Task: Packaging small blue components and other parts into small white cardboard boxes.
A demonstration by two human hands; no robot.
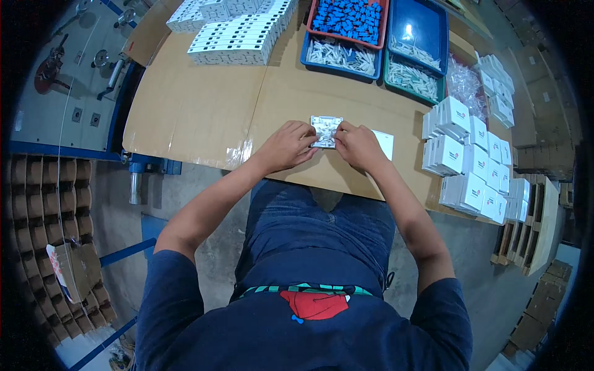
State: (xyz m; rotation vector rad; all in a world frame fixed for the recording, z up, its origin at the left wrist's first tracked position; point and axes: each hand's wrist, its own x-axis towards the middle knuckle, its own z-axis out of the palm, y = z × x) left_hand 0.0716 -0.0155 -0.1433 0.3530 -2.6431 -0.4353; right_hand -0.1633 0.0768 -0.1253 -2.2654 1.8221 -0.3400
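A small square white plastic housing [326, 121] lies on the cardboard-covered table near its front edge, its inside with small parts facing up. My left hand [286, 147] is closed on its left side, the fingertips resting against the edge and over the inner parts. At the opposite side, my right hand [362, 148] has its thumb and fingers pinched at the right edge. Whether a tiny piece is between those fingertips is hidden. A flat white plate [384, 143] lies just right of my right hand, partly covered by it.
Stacked white housings [232, 49] stand at the far left. A red tray [383, 42] of blue pieces, a blue tray [305, 60] and a green tray [388, 82] of slim white pieces sit at the back. White boxes [447, 154] are piled along the right side.
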